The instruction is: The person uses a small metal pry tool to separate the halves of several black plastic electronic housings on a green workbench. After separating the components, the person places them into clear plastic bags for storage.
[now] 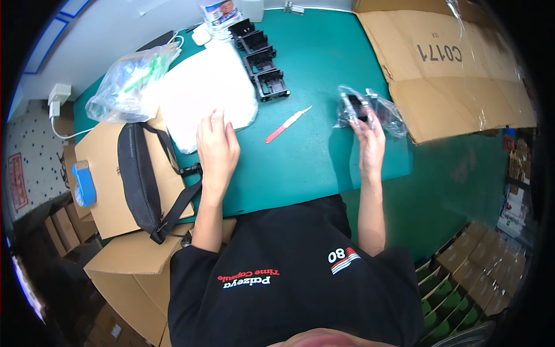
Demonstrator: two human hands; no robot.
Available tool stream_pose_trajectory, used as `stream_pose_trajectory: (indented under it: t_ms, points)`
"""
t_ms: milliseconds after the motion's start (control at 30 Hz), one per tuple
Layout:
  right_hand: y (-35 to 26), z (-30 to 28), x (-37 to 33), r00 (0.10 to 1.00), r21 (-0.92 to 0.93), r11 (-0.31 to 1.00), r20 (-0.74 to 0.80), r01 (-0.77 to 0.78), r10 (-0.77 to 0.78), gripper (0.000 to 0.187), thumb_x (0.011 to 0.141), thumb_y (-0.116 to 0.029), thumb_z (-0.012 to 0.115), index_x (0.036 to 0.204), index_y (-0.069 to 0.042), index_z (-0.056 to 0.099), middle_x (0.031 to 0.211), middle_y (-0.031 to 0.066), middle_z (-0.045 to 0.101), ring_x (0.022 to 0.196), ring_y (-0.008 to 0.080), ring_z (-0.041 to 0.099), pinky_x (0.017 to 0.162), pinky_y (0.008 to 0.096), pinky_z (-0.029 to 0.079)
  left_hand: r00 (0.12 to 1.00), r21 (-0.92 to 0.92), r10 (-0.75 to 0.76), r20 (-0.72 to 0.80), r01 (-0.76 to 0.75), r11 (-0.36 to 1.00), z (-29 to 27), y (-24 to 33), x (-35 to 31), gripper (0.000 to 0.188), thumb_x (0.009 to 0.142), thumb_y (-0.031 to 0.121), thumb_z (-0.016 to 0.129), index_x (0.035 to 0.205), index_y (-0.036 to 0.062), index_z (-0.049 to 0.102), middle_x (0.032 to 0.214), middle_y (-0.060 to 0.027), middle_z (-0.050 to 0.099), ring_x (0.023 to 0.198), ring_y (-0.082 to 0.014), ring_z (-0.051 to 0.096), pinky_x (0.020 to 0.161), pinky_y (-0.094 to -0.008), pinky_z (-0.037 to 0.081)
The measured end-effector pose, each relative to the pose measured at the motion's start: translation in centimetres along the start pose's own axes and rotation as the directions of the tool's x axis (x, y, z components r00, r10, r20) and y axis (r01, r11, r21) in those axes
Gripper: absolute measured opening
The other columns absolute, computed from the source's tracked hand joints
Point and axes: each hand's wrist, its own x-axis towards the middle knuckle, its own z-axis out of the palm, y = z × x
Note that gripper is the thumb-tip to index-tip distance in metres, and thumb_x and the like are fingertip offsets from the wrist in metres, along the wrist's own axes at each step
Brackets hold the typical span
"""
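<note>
My right hand [370, 141] pinches a transparent plastic bag [391, 123] near the right side of the green table. Dark pieces show inside the bag, though their shape is blurred by the film. Fingers stretched out, my left hand [218, 141] rests against the near right edge of a bright white sheet or bag [202, 75], too overexposed to tell which. Between the hands lies a slim pointed tool [288, 125] with a red handle and whitish tip. Beyond it, several black plastic frame parts [270, 85] stand in a row beside the white item.
A large open cardboard box [445, 81] borders the table [324, 52] on the right. To the left are a filled plastic bag [130, 81], a black waist bag [139, 176] on cardboard, and a blue tape dispenser [84, 184]. A white container [221, 14] stands at the back.
</note>
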Motion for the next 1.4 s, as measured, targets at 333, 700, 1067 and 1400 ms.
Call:
stream_pose_trajectory:
  t_ms: [333,700,1067,1400]
  points:
    - [-3.0,1.6,-3.3,0.776,-0.832,0.431,-0.001,0.349,-0.631,0.059,0.093,-0.006,0.069,0.148,0.001,0.048,0.144,0.0234,0.045,0.118,0.0353,0.06,0.103,0.0447,0.05,0.996,0.15,0.078,0.046,-0.084,0.985,2.6,-3.3,4.1,0.021,0.098,0.013,0.056,0.095,-0.0003,0.072,0.079,-0.0237,0.069,0.078,-0.0434,0.068,0.08,-0.0502,0.055]
    - [-0.1,9.3,-5.8,0.653,-0.402,0.517,0.51,0.756,-0.56,0.048,0.075,-0.001,0.08,0.12,-0.001,0.065,0.119,0.0178,0.064,0.111,0.0346,0.063,0.097,0.0427,0.051,0.999,-0.2,-0.049,-0.015,0.045,0.979,0.9,-1.8,-0.9,0.017,0.087,-0.007,0.063,0.104,-0.0027,0.062,0.097,-0.0162,0.064,0.085,-0.0263,0.067,0.076,-0.0357,0.053]
    - [1.0,13.1,-4.7,0.648,-0.199,0.884,0.748,0.423,-0.142,0.011,0.095,-0.011,0.071,0.099,0.0,0.073,0.073,0.0063,0.071,0.064,0.0158,0.069,0.062,0.029,0.055,0.758,-0.763,0.115,0.642,0.646,0.003,-2.7,-1.8,-3.4,0.035,0.096,0.012,0.072,0.125,0.0004,0.055,0.109,-0.0041,0.062,0.091,-0.0098,0.06,0.08,-0.0254,0.05]
    - [3.5,11.2,-5.4,0.894,-0.085,0.987,0.419,-0.135,0.158,0.011,0.105,-0.009,0.059,0.098,-0.001,0.059,0.076,0.0052,0.068,0.056,0.01,0.063,0.053,0.0273,0.053,0.795,-0.798,-0.135,0.592,0.601,0.046,0.3,1.5,-7.6,0.018,0.105,0.015,0.062,0.117,0.0022,0.06,0.102,-0.0081,0.067,0.09,-0.0173,0.065,0.084,-0.0318,0.052]
